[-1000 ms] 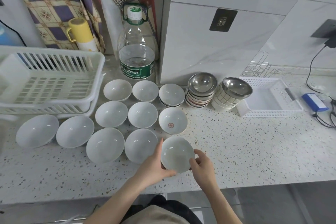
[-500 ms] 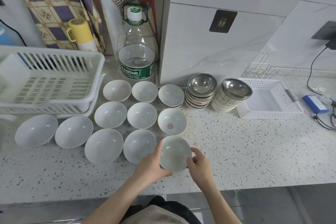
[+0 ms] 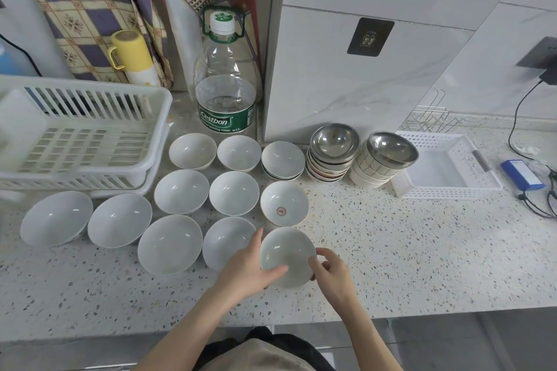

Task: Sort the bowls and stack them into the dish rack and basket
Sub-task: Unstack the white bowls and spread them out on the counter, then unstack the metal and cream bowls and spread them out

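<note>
Both hands (image 3: 289, 274) curled around one white bowl (image 3: 286, 253)

White bowls (image 3: 181, 191) sit upright in rows on the table (image 3: 391, 250), between the empty dish rack (image 3: 81, 132) and basket (image 3: 446, 166).

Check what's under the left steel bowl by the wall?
The left steel bowl tops a stack of patterned bowls; only their rims and outer sides show, with reddish markings. Their insides and exact count are covered. The stack stands on the speckled counter.
</note>
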